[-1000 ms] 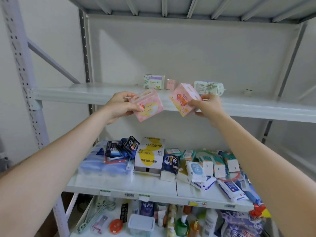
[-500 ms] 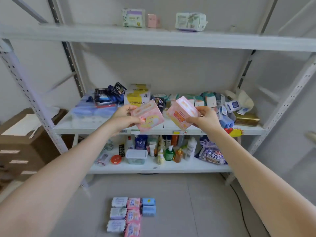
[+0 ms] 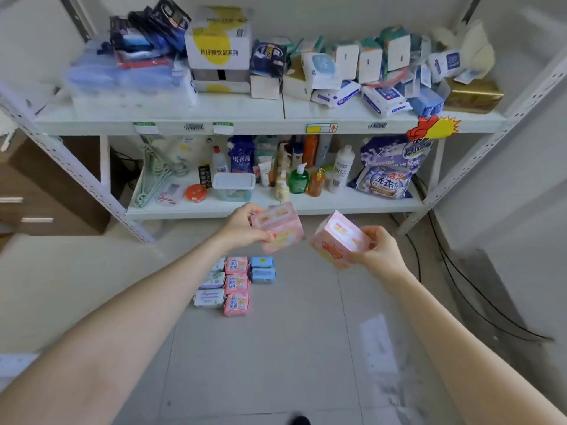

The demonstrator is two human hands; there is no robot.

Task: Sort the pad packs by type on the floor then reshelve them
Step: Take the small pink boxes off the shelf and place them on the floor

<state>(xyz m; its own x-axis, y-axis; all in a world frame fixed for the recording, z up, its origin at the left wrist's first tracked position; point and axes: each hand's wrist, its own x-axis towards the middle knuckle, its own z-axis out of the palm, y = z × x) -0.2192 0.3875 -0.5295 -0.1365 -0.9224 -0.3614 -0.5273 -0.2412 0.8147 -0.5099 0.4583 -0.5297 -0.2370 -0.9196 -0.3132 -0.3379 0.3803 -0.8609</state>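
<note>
The person stands facing the shelving with both arms stretched out over the floor [image 3: 276, 348]. The left grip [image 3: 242, 227] is curled round a pink pad pack [image 3: 280, 228], thumb on the near face and fingers behind it, holding it tilted in the air in front of the bottom shelf [image 3: 337, 207]. The right grip [image 3: 380, 254] pinches a second pink pack [image 3: 337, 240] by its right end, also tilted, with one corner pointing down. The two held packs are near each other but do not touch.

Below them on the floor, close to the front edge of the bottom shelf, sorted packs lie in three columns side by side: white packs [image 3: 211, 286] on the left, partly hidden by the left forearm, three pink packs [image 3: 236, 285] in the middle, and two blue packs [image 3: 263, 269] on the right.

The middle shelf [image 3: 260, 127] carries boxes and wrapped goods, and the bottom shelf holds bottles and a detergent bag [image 3: 386, 179].
</note>
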